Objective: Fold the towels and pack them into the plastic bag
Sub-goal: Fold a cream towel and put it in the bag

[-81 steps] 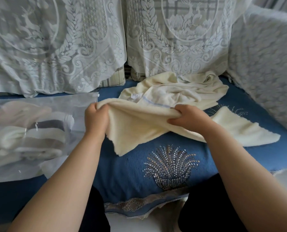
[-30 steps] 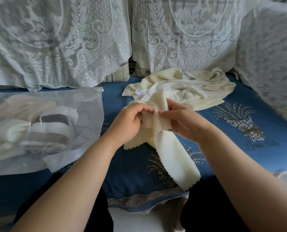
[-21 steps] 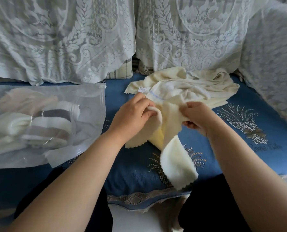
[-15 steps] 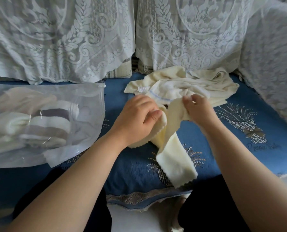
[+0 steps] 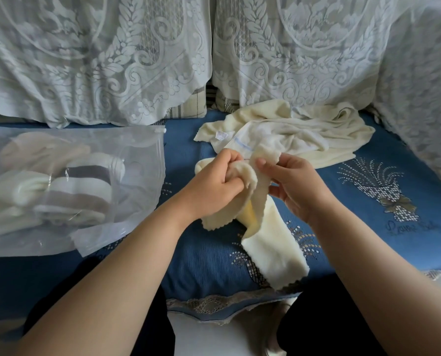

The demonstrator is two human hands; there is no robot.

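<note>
- Lace covers [image 5: 98, 60] are draped over the sofa back, and a blue seat cover [image 5: 204, 255] with beaded wheat-sheaf patterns is spread below them.
- Cursive writing is stitched under the right-hand sheaf [image 5: 413, 226], but it is too blurred to be read.
- A small white label [image 5: 219, 135] is sewn to the heap of cream towels [image 5: 304, 134] at the back of the seat; its print cannot be made out.
- A narrow cream towel [image 5: 271, 240] is held just in front of that heap, its long axis running from the hands down and to the right, with the scalloped end lying near the seat's front edge.
- The left hand [image 5: 214, 186] is closed around the towel's bunched upper end.
- The right hand [image 5: 296, 183] is half open, with the towel's edge pinched between thumb and fingertips.
- A clear plastic bag [image 5: 137, 176] is laid flat on the left of the seat, well apart from the hands, with folded cream and grey-brown towels [image 5: 80, 186] seen inside it.
</note>
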